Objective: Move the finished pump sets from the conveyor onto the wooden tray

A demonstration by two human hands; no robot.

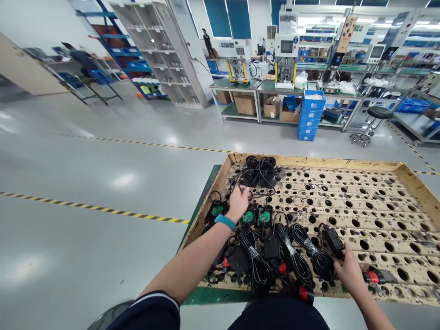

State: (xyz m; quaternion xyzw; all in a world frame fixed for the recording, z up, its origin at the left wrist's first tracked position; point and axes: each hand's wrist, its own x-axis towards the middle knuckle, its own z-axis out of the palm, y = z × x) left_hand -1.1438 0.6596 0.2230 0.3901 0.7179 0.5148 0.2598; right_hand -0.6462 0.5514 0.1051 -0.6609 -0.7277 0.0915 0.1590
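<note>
Left hand: the left hand, wearing a teal wristband, is reaching over the left part of the bench; its fingers are curling beside the thin black cables, but whether its grip is closing on one cannot be told.
Right hand: the right hand is gripping the near end of a black box between thumb and fingers, towards the near edge and right of the cable bundles.
Black box: it is lying at a slant, with its far end pointing away to the left; a thin cable is looping beside it.
Round black parts: a cluster of round black parts is sitting near the far left corner, with cables trailing over and around it.
Green-faced units: three green-faced units are standing in a row, the leftmost near the left edge.
Cable bundles: three tied cable bundles are lying side by side towards the near edge.
Red-and-black connectors: several red-and-black connectors are lying along the near edge, one just right of the right hand.
Bench: its pale, perforated top is showing dark stains inside a raised wooden rim.
Room: blue crates are standing stacked beyond the far edge, near a round stool; one person is sitting at far left, another is standing farther back.
</note>
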